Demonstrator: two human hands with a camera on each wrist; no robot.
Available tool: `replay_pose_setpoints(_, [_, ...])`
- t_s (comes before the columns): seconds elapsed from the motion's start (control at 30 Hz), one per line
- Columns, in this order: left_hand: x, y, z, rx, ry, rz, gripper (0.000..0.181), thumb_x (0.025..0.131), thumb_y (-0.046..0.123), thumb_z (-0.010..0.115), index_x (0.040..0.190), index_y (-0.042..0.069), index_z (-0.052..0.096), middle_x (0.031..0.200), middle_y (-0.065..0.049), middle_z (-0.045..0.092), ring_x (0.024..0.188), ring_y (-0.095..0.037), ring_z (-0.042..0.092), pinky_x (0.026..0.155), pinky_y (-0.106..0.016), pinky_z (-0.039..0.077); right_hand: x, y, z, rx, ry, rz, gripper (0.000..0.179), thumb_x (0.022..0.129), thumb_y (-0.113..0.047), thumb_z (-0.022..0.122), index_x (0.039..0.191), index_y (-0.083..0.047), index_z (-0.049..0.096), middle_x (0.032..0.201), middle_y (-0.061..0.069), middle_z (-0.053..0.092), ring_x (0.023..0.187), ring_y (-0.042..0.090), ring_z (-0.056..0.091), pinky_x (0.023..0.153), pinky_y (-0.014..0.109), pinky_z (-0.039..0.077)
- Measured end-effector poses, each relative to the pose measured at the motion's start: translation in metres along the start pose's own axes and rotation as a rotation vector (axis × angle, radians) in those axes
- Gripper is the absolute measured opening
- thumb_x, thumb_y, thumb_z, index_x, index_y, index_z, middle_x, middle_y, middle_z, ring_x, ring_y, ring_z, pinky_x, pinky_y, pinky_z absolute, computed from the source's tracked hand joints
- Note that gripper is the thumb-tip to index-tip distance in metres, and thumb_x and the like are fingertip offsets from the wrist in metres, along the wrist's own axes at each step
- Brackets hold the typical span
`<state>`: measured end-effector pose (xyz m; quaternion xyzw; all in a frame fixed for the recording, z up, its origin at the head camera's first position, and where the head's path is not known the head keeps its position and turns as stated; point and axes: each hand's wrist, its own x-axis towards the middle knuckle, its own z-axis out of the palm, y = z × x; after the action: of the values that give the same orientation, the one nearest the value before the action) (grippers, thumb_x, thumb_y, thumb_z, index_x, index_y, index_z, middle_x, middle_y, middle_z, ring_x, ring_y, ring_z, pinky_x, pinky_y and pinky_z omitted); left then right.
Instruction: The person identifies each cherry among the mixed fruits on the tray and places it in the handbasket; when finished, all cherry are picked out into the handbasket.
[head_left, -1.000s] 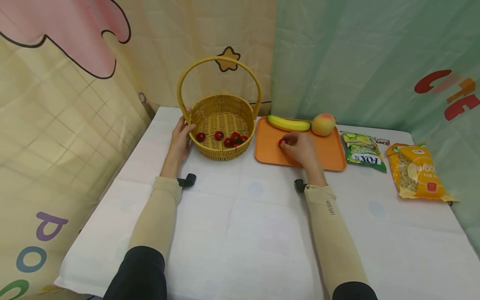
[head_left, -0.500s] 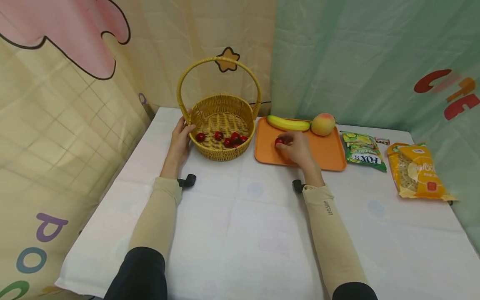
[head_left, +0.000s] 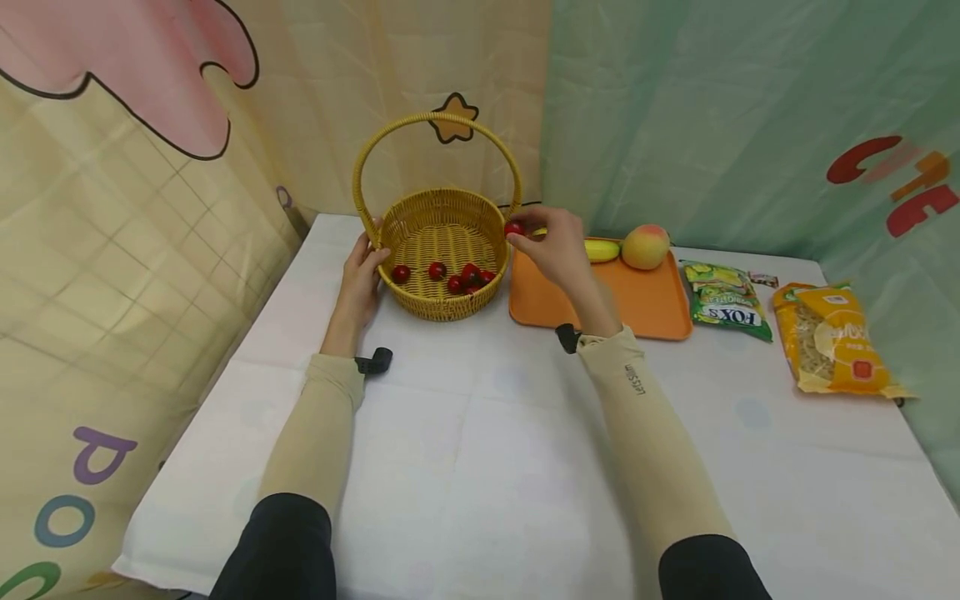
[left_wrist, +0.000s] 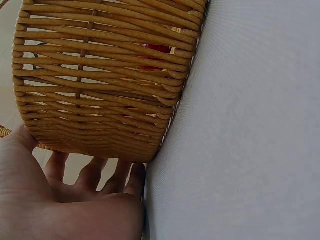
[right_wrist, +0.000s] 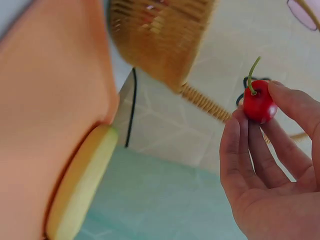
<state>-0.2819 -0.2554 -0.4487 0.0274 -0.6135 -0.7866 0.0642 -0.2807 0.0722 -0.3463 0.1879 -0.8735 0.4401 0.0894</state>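
Note:
A red cherry point(right_wrist: 260, 102) with a green stem is pinched between the thumb and fingers of my right hand point(head_left: 553, 248). That hand is raised above the tray's left end, at the right rim of the yellow wicker basket point(head_left: 442, 310). Several more cherries point(head_left: 437, 271) lie on the basket's floor. At the basket's left side, my left hand point(head_left: 362, 275) grips the rim, thumb over it near the handle's foot. In the left wrist view the fingers point(left_wrist: 90, 172) of this hand lie against the woven wall.
An orange tray point(head_left: 652, 312) stands right of the basket, bearing a banana point(head_left: 602, 250) and a peach point(head_left: 646, 247). Farther right lie a green snack bag point(head_left: 726, 302), a small wrapped packet point(head_left: 764, 281) and an orange-yellow bag point(head_left: 836, 342). Curtains hang behind the white table point(head_left: 450, 483).
My right hand has lifted the cherry off the tray and carried it up and left to the basket's rim. The left hand keeps its grip on the basket.

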Motion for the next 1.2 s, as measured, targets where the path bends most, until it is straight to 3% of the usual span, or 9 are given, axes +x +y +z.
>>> replay_pose_setpoints(0.23, [0.001, 0.000, 0.002, -0.006, -0.005, 0.002, 0.058, 0.107, 0.008, 0.052, 0.161, 0.029, 0.046, 0.172, -0.003, 0.033, 0.158, -0.020, 0.032, 0.131, -0.037, 0.023, 0.017, -0.029, 0.022, -0.013, -0.067, -0.013, 0.027, 0.098, -0.014, 0.076, 0.123, -0.002, 0.075, 0.112, 0.013, 0.077, 0.101, 0.026, 0.072, 0.094, 0.039, 0.060])
replay_pose_setpoints(0.47, [0.002, -0.001, 0.005, 0.022, -0.009, -0.002, 0.057, 0.107, 0.011, 0.054, 0.160, 0.031, 0.046, 0.172, -0.002, 0.033, 0.157, -0.019, 0.033, 0.131, -0.037, 0.023, 0.013, -0.023, 0.034, -0.048, -0.065, 0.032, 0.036, 0.100, -0.018, 0.074, 0.132, -0.002, 0.071, 0.127, 0.016, 0.074, 0.114, 0.029, 0.070, 0.100, 0.038, 0.058])
replay_pose_setpoints(0.77, [0.004, 0.001, 0.004, 0.021, -0.004, 0.010, 0.058, 0.107, 0.010, 0.054, 0.161, 0.029, 0.046, 0.171, -0.001, 0.034, 0.157, -0.019, 0.033, 0.132, -0.037, 0.022, -0.008, 0.002, 0.017, 0.022, 0.064, -0.018, 0.031, 0.098, -0.009, 0.072, 0.125, 0.005, 0.073, 0.122, 0.023, 0.074, 0.110, 0.036, 0.070, 0.095, 0.047, 0.061])
replay_pose_setpoints(1.0, [0.002, 0.001, 0.000, -0.004, 0.005, -0.037, 0.059, 0.107, 0.013, 0.056, 0.161, 0.034, 0.045, 0.173, 0.002, 0.032, 0.158, -0.015, 0.031, 0.132, -0.035, 0.019, -0.030, 0.018, -0.002, -0.013, 0.096, -0.027, 0.029, 0.098, -0.010, 0.073, 0.123, 0.005, 0.073, 0.120, 0.025, 0.074, 0.111, 0.039, 0.070, 0.096, 0.051, 0.060])
replay_pose_setpoints(1.2, [0.000, 0.002, 0.000, 0.002, 0.001, -0.035, 0.059, 0.107, 0.014, 0.056, 0.161, 0.033, 0.044, 0.172, 0.000, 0.034, 0.156, -0.016, 0.034, 0.131, -0.035, 0.021, -0.052, 0.041, -0.023, -0.066, 0.114, -0.016, 0.033, 0.097, -0.009, 0.075, 0.125, 0.007, 0.071, 0.123, 0.026, 0.073, 0.112, 0.041, 0.071, 0.095, 0.054, 0.060])
